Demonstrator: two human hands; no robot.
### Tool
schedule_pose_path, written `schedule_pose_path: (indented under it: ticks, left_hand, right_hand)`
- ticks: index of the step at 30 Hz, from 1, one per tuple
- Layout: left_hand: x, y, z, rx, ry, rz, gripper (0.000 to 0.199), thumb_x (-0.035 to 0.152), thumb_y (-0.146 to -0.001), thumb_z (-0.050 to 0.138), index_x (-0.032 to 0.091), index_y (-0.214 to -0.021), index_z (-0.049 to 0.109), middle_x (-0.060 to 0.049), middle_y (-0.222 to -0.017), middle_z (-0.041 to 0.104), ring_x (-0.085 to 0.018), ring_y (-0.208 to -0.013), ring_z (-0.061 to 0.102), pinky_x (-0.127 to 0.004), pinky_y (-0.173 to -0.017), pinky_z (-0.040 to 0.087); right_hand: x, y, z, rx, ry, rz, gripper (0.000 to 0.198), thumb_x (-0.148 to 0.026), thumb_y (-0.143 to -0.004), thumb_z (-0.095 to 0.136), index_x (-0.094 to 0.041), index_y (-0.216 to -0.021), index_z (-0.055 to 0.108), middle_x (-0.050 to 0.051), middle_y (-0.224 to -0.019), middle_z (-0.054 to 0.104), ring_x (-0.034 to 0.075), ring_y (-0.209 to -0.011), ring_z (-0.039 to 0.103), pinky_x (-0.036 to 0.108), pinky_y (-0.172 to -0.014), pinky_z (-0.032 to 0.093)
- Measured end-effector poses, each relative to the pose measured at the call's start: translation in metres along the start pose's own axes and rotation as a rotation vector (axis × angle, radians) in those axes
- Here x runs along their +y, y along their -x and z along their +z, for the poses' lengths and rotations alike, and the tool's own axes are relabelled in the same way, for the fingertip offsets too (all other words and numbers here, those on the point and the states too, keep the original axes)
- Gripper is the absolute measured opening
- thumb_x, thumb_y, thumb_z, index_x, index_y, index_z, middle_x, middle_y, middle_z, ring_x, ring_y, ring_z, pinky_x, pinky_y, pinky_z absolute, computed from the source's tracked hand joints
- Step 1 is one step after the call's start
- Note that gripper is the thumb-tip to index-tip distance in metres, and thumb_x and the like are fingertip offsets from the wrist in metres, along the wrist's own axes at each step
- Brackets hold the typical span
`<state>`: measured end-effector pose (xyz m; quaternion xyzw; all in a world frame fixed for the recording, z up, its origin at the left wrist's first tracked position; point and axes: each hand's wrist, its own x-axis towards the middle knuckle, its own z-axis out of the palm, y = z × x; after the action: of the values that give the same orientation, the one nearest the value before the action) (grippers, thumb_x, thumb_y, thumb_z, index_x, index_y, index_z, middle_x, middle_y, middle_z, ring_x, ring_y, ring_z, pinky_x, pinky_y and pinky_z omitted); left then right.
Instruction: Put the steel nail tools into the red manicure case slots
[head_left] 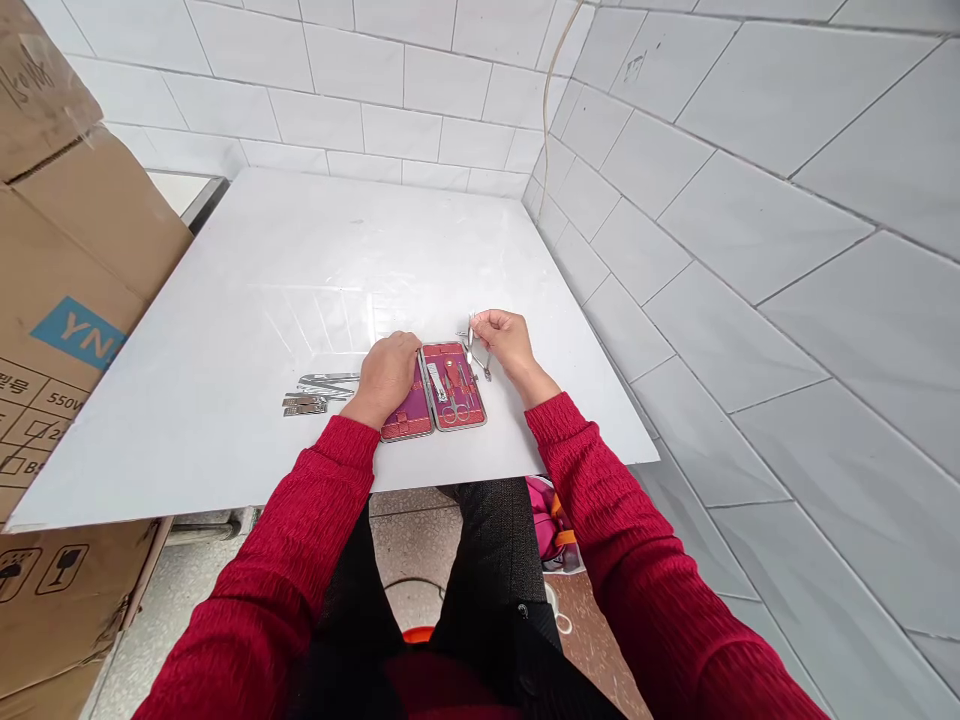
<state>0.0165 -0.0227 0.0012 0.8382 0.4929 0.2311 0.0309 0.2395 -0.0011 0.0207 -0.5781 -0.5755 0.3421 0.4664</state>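
Note:
A small manicure case [407, 425] lies open on the white table, red and purple inside with a metal rim. My left hand [388, 375] is closed over the upper edge of its left half, fingers partly hidden. In the right half sit a nail clipper [436, 382], small scissors [454, 411] and a few slim tools. My right hand [505, 338] pinches a slim silver metal tool [471, 338] just above that half's upper right corner; its exact kind is unclear. Other small silver pieces [487, 372] show beneath the right hand.
Left of the case, several silver nail clippers [304, 404] and flat metal tools [328, 384] lie on the white table [315, 240]. Cardboard boxes [67, 240] stack along the left side. A tiled wall [720, 250] rises close on the right, with a thin cable [548, 100] in the corner.

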Motion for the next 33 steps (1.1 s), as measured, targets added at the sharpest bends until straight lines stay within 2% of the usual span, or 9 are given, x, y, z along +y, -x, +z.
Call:
schedule_pose_path:
  ticks: [3,8,11,14,17,20,25,30,33]
  left_hand:
    - [0.000,0.000,0.001,0.004,-0.001,-0.008,0.027,0.012,-0.099,0.038,0.019,-0.096,0.064,-0.009,-0.100,0.068,-0.027,-0.096,0.062,-0.038,-0.082,0.048]
    - [0.000,0.000,0.001,0.001,-0.005,-0.004,0.027,0.012,-0.098,0.039,0.019,-0.095,0.065,-0.010,-0.099,0.069,-0.027,-0.096,0.062,-0.039,-0.082,0.048]
    - [0.000,0.000,0.001,0.003,-0.007,-0.001,0.027,0.012,-0.098,0.040,0.019,-0.095,0.066,-0.010,-0.099,0.069,-0.027,-0.096,0.062,-0.039,-0.082,0.048]
    - [-0.001,0.001,0.002,0.016,-0.010,0.001,0.027,0.013,-0.098,0.040,0.019,-0.095,0.066,-0.010,-0.100,0.069,-0.027,-0.097,0.062,-0.039,-0.082,0.048]
    - [-0.001,0.001,0.003,0.025,-0.008,0.004,0.027,0.014,-0.098,0.040,0.019,-0.095,0.066,-0.009,-0.099,0.069,-0.027,-0.096,0.062,-0.039,-0.082,0.048]
    - [-0.002,0.001,0.003,0.022,-0.007,-0.002,0.026,0.013,-0.097,0.041,0.020,-0.093,0.066,-0.009,-0.097,0.069,-0.027,-0.095,0.062,-0.039,-0.081,0.047]
    - [-0.001,0.002,0.004,0.028,-0.014,-0.010,0.026,0.012,-0.097,0.042,0.020,-0.094,0.066,-0.009,-0.099,0.069,-0.026,-0.097,0.062,-0.039,-0.083,0.047]
    - [0.000,0.003,0.003,0.021,-0.030,-0.026,0.026,0.012,-0.097,0.042,0.020,-0.096,0.067,-0.009,-0.101,0.069,-0.027,-0.097,0.063,-0.039,-0.084,0.047]
    - [0.001,0.004,0.002,0.022,-0.032,-0.027,0.025,0.013,-0.097,0.042,0.020,-0.097,0.066,-0.009,-0.101,0.069,-0.027,-0.097,0.063,-0.040,-0.084,0.047]
  right_hand:
    - [-0.005,0.000,-0.011,0.074,0.282,-0.040,0.019,-0.031,-0.082,0.060,-0.019,-0.067,0.061,-0.003,-0.062,0.057,0.012,-0.060,0.049,0.025,-0.061,0.037]
    - [-0.007,0.016,-0.022,-0.070,0.734,0.126,0.018,-0.022,-0.081,0.062,-0.019,-0.063,0.064,0.001,-0.067,0.067,0.014,-0.063,0.054,0.026,-0.058,0.032]
    - [-0.006,0.027,-0.022,-0.023,0.763,0.125,0.016,-0.025,-0.086,0.062,-0.019,-0.072,0.068,0.001,-0.073,0.071,0.014,-0.064,0.056,0.025,-0.057,0.032]
    - [-0.014,0.037,-0.017,-0.001,0.726,0.029,0.016,-0.026,-0.090,0.060,-0.019,-0.079,0.069,0.001,-0.076,0.072,0.014,-0.066,0.058,0.025,-0.059,0.034]
    - [-0.030,0.052,-0.002,-0.124,0.749,-0.064,0.022,-0.029,-0.092,0.061,-0.019,-0.073,0.068,0.001,-0.076,0.072,0.014,-0.068,0.060,0.026,-0.061,0.035]
    - [-0.045,0.068,0.018,-0.297,0.856,-0.074,0.029,-0.039,-0.093,0.064,-0.020,-0.071,0.068,0.001,-0.076,0.073,0.015,-0.070,0.062,0.026,-0.061,0.034]
    - [-0.055,0.078,0.038,-0.370,1.074,-0.038,0.027,-0.041,-0.092,0.063,-0.021,-0.078,0.072,0.006,-0.082,0.075,0.020,-0.078,0.066,0.029,-0.059,0.031]
    - [-0.054,0.082,0.035,-0.402,1.088,-0.021,0.019,-0.033,-0.085,0.063,-0.019,-0.075,0.072,0.006,-0.080,0.074,0.019,-0.075,0.064,0.029,-0.057,0.029]
    - [-0.049,0.092,0.020,-0.418,0.968,-0.014,0.018,-0.032,-0.079,0.066,-0.019,-0.067,0.069,0.002,-0.073,0.071,0.015,-0.068,0.059,0.027,-0.058,0.030]
